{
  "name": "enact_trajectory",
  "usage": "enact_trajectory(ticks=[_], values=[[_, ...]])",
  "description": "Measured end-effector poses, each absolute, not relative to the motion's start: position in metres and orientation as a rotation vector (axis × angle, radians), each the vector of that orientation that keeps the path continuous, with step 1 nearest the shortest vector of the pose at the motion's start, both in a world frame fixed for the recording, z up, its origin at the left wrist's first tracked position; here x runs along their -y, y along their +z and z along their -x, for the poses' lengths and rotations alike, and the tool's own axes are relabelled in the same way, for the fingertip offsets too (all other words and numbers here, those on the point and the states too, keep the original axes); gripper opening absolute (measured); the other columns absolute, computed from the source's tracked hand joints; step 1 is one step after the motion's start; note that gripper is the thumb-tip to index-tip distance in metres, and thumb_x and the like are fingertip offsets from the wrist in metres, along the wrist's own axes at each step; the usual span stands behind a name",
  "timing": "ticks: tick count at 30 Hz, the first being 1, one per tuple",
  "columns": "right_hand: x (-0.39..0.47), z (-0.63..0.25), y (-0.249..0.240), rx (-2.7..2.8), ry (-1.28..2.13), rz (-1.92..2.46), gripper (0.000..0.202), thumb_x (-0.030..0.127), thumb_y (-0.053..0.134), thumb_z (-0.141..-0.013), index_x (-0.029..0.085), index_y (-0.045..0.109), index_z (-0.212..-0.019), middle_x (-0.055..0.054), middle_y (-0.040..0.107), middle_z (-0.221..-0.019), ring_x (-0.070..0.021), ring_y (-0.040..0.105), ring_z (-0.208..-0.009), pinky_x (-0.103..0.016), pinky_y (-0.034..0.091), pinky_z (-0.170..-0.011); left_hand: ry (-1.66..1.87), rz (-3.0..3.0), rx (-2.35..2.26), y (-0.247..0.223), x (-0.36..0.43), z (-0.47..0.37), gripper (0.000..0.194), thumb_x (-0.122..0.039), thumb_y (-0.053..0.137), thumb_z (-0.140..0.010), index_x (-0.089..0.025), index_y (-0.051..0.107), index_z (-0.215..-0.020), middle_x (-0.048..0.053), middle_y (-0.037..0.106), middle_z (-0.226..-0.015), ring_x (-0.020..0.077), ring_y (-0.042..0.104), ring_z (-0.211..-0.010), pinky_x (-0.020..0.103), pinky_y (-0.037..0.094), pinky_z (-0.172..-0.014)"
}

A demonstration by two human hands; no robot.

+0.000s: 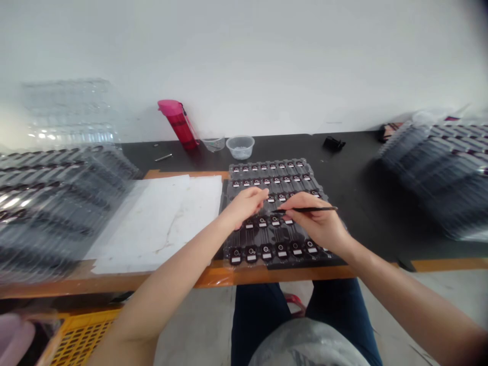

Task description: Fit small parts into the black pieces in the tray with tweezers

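Note:
A clear plastic tray [282,234] lies on the dark table in front of me, holding rows of small black parts, each with a ring and a white label. Over its middle rows, my right hand [318,221] grips a thin dark pen-like tool [310,209], whose tip points left toward the parts. My left hand [249,203] is over the left middle of the tray, fingers curled together; whatever they may hold is too small to make out. The fingertips of the two hands are a short gap apart.
White sheets [163,218] lie left of the tray. Stacked trays stand at the left [57,213] and right [446,173]. Behind are a pink bottle [179,124], a clear bowl [240,147] and a black object [334,143]. A yellow basket [82,335] is below the table edge.

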State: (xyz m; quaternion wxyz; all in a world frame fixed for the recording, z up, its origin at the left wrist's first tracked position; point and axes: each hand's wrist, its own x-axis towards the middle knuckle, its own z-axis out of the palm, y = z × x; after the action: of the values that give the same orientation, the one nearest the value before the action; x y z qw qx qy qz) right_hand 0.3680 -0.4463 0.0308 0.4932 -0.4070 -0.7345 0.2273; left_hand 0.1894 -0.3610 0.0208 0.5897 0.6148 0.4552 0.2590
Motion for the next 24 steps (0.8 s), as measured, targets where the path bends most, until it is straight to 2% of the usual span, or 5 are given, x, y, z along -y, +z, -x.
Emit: enact_trajectory(ticks=[3,7,15,24], values=[[0.443,-0.367,0.023,1.835,0.556,1.006,0.015,0.014,0.056,-0.086,0.02,0.066,-0.094,-0.004,0.062,-0.09,-0.0164,0.059,-0.084,-0.028,0.048,-0.075,0.564,-1.863,-1.213,0.02,0.357,-0.18,0.025,-0.043,0.059,-0.075,-0.019,0.056,-0.079,-0.004,0.049,-0.059,0.01,0.043,-0.053,0.023,0.029,-0.05],[0.439,-0.363,0.013,1.894,0.581,1.001,0.016,0.012,0.055,-0.086,0.019,0.066,-0.095,-0.005,0.062,-0.09,-0.0156,0.059,-0.084,-0.027,0.047,-0.076,0.393,-2.119,-1.278,0.018,0.357,-0.176,0.024,-0.04,0.062,-0.071,-0.021,0.055,-0.084,-0.004,0.053,-0.061,0.0124,0.048,-0.056,0.024,0.031,-0.053],[0.438,-0.358,0.011,1.951,0.667,0.984,0.019,0.01,0.054,-0.086,0.019,0.067,-0.097,-0.005,0.06,-0.092,-0.0145,0.057,-0.084,-0.025,0.046,-0.072,0.241,-2.219,-1.307,0.01,0.361,-0.179,0.024,-0.037,0.06,-0.071,-0.023,0.053,-0.089,-0.004,0.055,-0.06,0.0144,0.052,-0.057,0.025,0.031,-0.052],[0.437,-0.357,0.011,1.974,0.668,0.982,0.021,0.009,0.054,-0.086,0.019,0.067,-0.097,-0.005,0.06,-0.093,-0.0143,0.058,-0.082,-0.024,0.046,-0.071,0.266,-2.28,-1.321,0.004,0.359,-0.18,0.023,-0.035,0.06,-0.069,-0.023,0.053,-0.088,-0.001,0.058,-0.07,0.0162,0.054,-0.066,0.025,0.03,-0.054]])
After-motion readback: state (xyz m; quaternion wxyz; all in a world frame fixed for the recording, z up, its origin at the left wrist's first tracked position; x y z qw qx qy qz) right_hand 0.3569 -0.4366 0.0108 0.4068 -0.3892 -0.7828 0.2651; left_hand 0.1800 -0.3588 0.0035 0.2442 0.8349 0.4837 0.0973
